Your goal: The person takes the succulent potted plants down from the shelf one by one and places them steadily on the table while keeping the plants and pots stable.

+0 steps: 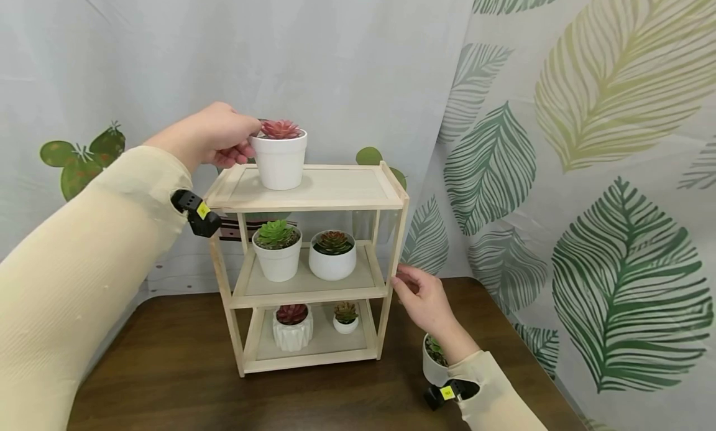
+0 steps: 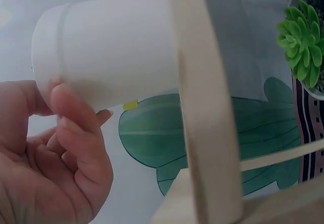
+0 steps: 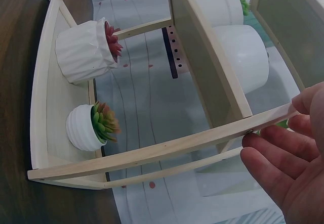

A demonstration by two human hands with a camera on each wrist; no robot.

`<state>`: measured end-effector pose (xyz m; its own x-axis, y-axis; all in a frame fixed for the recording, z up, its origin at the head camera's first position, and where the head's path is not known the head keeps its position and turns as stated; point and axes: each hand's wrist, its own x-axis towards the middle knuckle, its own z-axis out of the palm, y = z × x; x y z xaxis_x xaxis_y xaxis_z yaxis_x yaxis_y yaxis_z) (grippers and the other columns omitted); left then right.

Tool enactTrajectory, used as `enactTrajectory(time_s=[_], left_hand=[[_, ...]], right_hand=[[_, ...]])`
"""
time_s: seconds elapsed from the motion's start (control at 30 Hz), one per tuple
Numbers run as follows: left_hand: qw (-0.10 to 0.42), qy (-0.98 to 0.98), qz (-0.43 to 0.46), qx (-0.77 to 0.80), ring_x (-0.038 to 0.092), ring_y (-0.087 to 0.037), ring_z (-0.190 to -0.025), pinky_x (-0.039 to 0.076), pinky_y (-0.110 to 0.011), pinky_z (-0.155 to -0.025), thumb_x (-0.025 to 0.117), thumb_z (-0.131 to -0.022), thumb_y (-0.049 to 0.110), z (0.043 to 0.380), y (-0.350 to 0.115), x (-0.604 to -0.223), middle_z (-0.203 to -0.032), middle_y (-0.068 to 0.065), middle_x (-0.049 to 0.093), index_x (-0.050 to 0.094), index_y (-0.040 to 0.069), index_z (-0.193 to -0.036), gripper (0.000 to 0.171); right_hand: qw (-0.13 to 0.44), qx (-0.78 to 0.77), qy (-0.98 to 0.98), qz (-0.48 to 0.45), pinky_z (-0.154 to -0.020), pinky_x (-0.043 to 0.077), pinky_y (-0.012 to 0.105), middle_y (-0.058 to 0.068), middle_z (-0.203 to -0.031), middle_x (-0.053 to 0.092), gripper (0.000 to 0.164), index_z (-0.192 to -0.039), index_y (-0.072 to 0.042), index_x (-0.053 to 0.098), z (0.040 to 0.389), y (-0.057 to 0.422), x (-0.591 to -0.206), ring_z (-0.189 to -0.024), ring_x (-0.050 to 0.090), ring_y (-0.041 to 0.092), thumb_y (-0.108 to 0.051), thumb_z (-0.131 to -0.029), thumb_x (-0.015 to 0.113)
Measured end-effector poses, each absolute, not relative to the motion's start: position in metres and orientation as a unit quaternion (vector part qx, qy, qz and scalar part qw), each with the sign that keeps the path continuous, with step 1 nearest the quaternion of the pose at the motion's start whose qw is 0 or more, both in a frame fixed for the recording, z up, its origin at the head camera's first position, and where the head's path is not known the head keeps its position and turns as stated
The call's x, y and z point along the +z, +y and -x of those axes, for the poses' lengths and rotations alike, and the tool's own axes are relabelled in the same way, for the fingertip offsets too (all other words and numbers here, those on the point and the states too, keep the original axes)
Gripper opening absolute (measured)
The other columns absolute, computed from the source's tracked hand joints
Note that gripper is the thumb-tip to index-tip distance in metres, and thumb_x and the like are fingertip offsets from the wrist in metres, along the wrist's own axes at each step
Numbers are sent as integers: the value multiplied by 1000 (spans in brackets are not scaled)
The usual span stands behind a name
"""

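Note:
My left hand (image 1: 226, 135) pinches the rim of a white pot with a pink-red succulent (image 1: 279, 154), which is upright over the left part of the top board of a three-tier wooden shelf (image 1: 347, 185). In the left wrist view, thumb and fingers meet the side of that pot (image 2: 111, 52) near its rim. My right hand (image 1: 422, 297) holds the shelf's right front post at middle-board height. The right wrist view has its fingertips right at the post (image 3: 202, 138).
A green succulent (image 1: 276, 244) and a brownish one (image 1: 332, 257) stand potted on the middle board. The bottom board bears a dark red succulent pot (image 1: 293, 328) and a small pot (image 1: 345, 319). Another potted plant (image 1: 433, 362) stands on the brown table (image 1: 168, 369), partly behind my right wrist.

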<state>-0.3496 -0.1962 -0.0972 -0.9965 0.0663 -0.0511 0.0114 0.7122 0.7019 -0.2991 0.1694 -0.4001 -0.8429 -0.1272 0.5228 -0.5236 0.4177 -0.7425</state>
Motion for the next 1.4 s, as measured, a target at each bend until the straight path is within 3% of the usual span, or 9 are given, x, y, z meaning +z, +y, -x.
enactTrajectory(time_s=[0.33, 0.63, 1.4], left_hand=[[37, 916, -30, 398, 59, -10, -58, 51, -25, -56, 38, -106, 33, 351, -199, -100, -68, 4, 63, 54, 2, -120, 38], [49, 926, -51, 371, 72, -12, -64, 55, -28, -58, 32, -107, 32, 349, -200, -99, -74, -1, 73, 47, -2, -136, 47], [38, 923, -46, 380, 66, -11, -62, 55, -27, -60, 34, -108, 37, 352, -196, -91, -75, 1, 68, 51, -1, -130, 47]], right_hand=[[201, 500, -819, -196, -68, 60, 22, 15, -108, 78, 27, -125, -4, 71, 300, 169, -402, -88, 76, 21, -14, -100, 66], [189, 508, -820, -186, -68, 60, 22, 15, -109, 77, 28, -127, -4, 70, 299, 168, -403, -90, 76, 24, -14, -101, 65], [182, 508, -823, -175, -69, 60, 22, 15, -110, 77, 30, -128, -5, 69, 297, 167, -406, -92, 76, 24, -15, -101, 66]])
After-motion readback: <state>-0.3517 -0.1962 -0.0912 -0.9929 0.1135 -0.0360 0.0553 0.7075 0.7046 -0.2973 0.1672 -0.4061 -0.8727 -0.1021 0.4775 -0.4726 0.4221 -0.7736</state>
